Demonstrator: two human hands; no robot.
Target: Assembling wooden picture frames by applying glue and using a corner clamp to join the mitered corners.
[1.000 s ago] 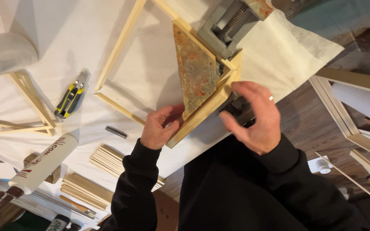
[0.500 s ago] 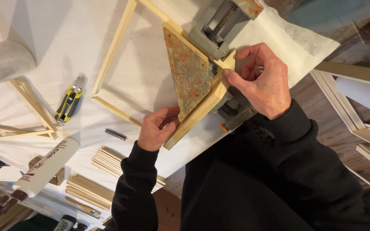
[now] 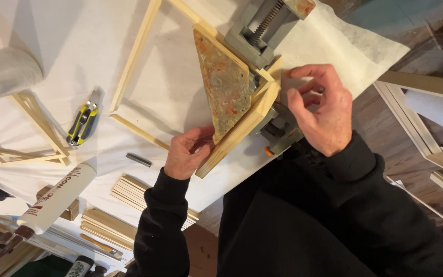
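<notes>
— Hands first: where are they?

— Left hand sits at the near end of a pale wooden frame bar, fingers curled and pinching it where it sticks out toward the person. Right hand is on the other side, at the corner where that bar meets a second one. Its fingers are bent and close together near the corner joint; I cannot tell whether they grip anything.

— What is the frame held in?

— A grey metal corner clamp with a visible screw thread; the clamp runs from the top of the view down under the joint, and a dark part with an orange tip shows just below the right hand. A triangular plate, mottled green and orange, lies on the inner side of the corner, touching both bars.

— And the surface?

— A worktable covered with white sheeting. The frame's other bars stretch away to the left across it, forming an open rectangle.

— Anything else nearby?

— A yellow and black utility knife left of the frame, a small dark cylinder near the left hand, a white cartridge in a caulking gun at the table's near edge, a stack of thin wooden strips beside it, and a second small frame at far left
</notes>
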